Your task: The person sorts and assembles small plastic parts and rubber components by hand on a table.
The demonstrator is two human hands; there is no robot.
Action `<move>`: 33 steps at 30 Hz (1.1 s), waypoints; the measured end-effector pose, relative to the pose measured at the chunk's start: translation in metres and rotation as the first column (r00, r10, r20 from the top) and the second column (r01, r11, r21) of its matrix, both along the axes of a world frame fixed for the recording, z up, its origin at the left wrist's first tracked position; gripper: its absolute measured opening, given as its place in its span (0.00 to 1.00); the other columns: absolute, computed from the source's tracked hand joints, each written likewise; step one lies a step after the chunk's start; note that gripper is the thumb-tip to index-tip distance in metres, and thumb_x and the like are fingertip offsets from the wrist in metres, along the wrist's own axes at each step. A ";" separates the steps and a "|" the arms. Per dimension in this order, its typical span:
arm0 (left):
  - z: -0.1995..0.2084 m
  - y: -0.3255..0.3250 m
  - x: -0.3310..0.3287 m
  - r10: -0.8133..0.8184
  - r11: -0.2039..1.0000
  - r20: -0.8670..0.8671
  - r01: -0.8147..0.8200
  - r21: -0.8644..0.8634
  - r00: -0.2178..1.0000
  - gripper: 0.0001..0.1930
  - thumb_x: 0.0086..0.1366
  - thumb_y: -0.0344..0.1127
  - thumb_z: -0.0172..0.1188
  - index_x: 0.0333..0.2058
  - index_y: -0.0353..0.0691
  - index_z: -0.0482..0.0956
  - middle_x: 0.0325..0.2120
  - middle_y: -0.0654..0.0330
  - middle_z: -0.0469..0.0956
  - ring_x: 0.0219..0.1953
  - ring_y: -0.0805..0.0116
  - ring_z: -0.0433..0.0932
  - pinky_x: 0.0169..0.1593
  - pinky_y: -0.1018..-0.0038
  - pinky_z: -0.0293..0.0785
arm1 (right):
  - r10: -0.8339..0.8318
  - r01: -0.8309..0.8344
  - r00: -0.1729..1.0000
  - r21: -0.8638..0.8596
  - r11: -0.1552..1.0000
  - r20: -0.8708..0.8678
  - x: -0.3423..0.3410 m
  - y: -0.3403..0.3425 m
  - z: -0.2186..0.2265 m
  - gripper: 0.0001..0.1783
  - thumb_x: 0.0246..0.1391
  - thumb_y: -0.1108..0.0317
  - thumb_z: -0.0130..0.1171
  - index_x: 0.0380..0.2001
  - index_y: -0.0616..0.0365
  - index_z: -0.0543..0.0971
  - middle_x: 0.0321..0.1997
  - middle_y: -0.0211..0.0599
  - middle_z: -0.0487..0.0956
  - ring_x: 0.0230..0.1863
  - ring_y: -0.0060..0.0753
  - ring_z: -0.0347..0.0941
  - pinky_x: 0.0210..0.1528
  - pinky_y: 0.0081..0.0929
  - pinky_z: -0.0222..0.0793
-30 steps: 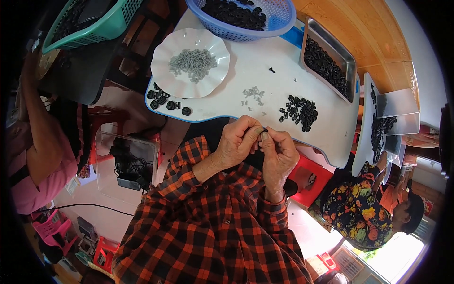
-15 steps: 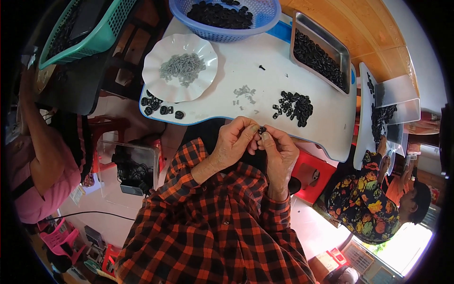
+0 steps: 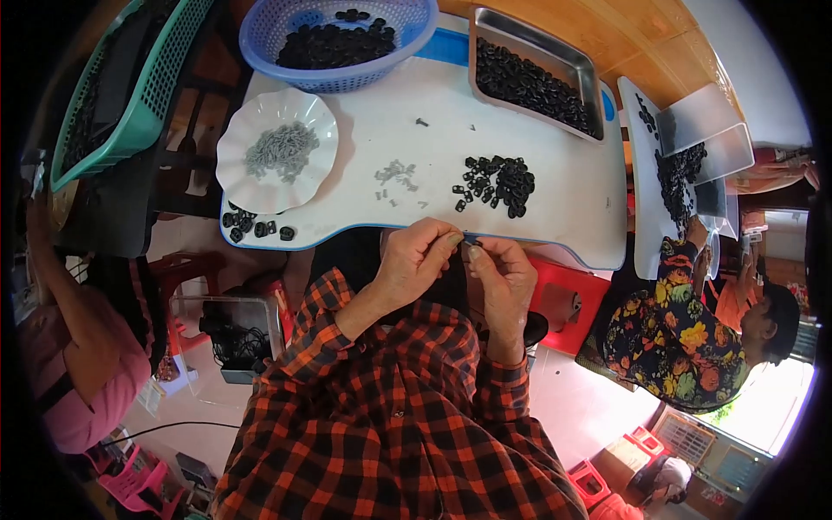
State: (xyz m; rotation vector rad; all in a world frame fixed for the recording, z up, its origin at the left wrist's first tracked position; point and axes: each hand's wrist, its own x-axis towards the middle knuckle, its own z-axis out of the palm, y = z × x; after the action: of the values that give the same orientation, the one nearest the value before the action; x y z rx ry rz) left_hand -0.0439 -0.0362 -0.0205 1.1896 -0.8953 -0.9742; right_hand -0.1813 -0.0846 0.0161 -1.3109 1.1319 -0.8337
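Just off the table's near edge, my left hand (image 3: 414, 267) and my right hand (image 3: 505, 279) face each other, fingertips close together. The right thumb and fingers pinch a small black plastic part (image 3: 473, 243), mostly covered by the fingertips. My left thumb and forefinger are pressed together beside it; whatever they hold is too small to make out. Beyond my hands lies a pile of small black plastic parts (image 3: 511, 186). To its left are a few loose small grey pieces (image 3: 397, 175). A white scalloped plate (image 3: 230, 143) holds a heap of similar grey pieces (image 3: 282, 152).
Across the white table (image 3: 390, 113) stand a blue plastic basket (image 3: 260, 52) and a metal tray (image 3: 537, 108), both with black parts. Several black parts (image 3: 260, 228) lie by the plate. People sit on both sides, and a red stool (image 3: 568, 308) stands below the table.
The view has shifted, so the table's things appear farther left. My hands stay together at the table edge, and the black part between them shows less now.
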 end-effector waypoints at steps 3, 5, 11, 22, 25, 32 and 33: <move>-0.002 -0.021 -0.006 0.115 0.987 0.395 -0.061 -0.146 0.912 0.03 0.61 0.27 0.58 0.33 0.34 0.76 0.24 0.58 0.73 0.21 0.67 0.74 0.24 0.74 0.71 | -0.092 0.092 0.996 0.007 0.996 -0.016 -0.016 -0.005 0.002 0.06 0.51 0.77 0.60 0.34 0.64 0.78 0.26 0.27 0.77 0.26 0.14 0.68 0.30 0.12 0.64; -0.005 -0.037 -0.012 0.178 0.972 0.567 -0.052 -0.230 0.804 0.06 0.55 0.26 0.61 0.33 0.37 0.77 0.26 0.53 0.73 0.26 0.56 0.75 0.28 0.69 0.71 | -0.159 0.160 0.987 0.011 0.987 -0.031 -0.026 -0.007 -0.001 0.07 0.51 0.77 0.60 0.35 0.63 0.78 0.25 0.27 0.76 0.25 0.14 0.67 0.28 0.13 0.63; -0.007 -0.089 -0.029 0.078 0.985 0.791 0.073 -0.153 0.607 0.09 0.51 0.27 0.58 0.33 0.38 0.75 0.30 0.53 0.67 0.36 0.54 0.73 0.32 0.64 0.73 | -0.185 0.185 0.983 -0.004 0.983 0.003 -0.042 -0.010 -0.008 0.07 0.52 0.74 0.60 0.35 0.63 0.77 0.27 0.29 0.76 0.25 0.15 0.69 0.28 0.12 0.65; -0.007 -0.107 -0.032 -0.012 0.982 0.909 0.176 -0.067 0.417 0.08 0.48 0.25 0.58 0.29 0.36 0.73 0.31 0.52 0.67 0.37 0.54 0.72 0.35 0.66 0.74 | -0.233 0.233 0.972 0.011 0.972 0.028 -0.047 -0.016 -0.010 0.06 0.54 0.73 0.59 0.35 0.62 0.77 0.28 0.29 0.77 0.26 0.16 0.70 0.29 0.12 0.66; -0.008 -0.106 -0.032 0.005 0.984 0.907 0.162 -0.080 0.421 0.07 0.48 0.25 0.57 0.28 0.35 0.71 0.31 0.52 0.67 0.36 0.55 0.72 0.34 0.66 0.74 | -0.232 0.230 0.970 0.036 0.973 0.069 -0.046 -0.018 -0.011 0.05 0.54 0.73 0.59 0.35 0.62 0.77 0.29 0.30 0.78 0.27 0.16 0.70 0.29 0.12 0.66; -0.009 -0.101 -0.030 0.093 0.962 0.925 0.206 -0.179 0.369 0.06 0.50 0.29 0.54 0.27 0.37 0.69 0.28 0.56 0.67 0.34 0.58 0.71 0.33 0.68 0.71 | -0.205 0.202 0.973 0.038 0.979 0.104 -0.042 -0.016 -0.012 0.05 0.56 0.71 0.58 0.35 0.60 0.76 0.31 0.31 0.79 0.28 0.16 0.71 0.28 0.11 0.66; -0.010 -0.101 -0.029 0.095 0.962 0.924 0.204 -0.180 0.370 0.06 0.50 0.29 0.54 0.27 0.37 0.69 0.28 0.56 0.67 0.34 0.58 0.71 0.33 0.68 0.71 | -0.202 0.199 0.974 0.037 0.979 0.103 -0.042 -0.016 -0.012 0.05 0.56 0.71 0.58 0.35 0.60 0.76 0.31 0.31 0.79 0.28 0.16 0.71 0.28 0.11 0.66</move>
State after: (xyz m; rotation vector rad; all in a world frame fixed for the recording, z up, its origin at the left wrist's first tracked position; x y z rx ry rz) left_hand -0.0733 -0.1370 -0.0306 1.4650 -1.9323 -0.0657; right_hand -0.2233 -0.1006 0.0042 -1.1290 1.1997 -1.0216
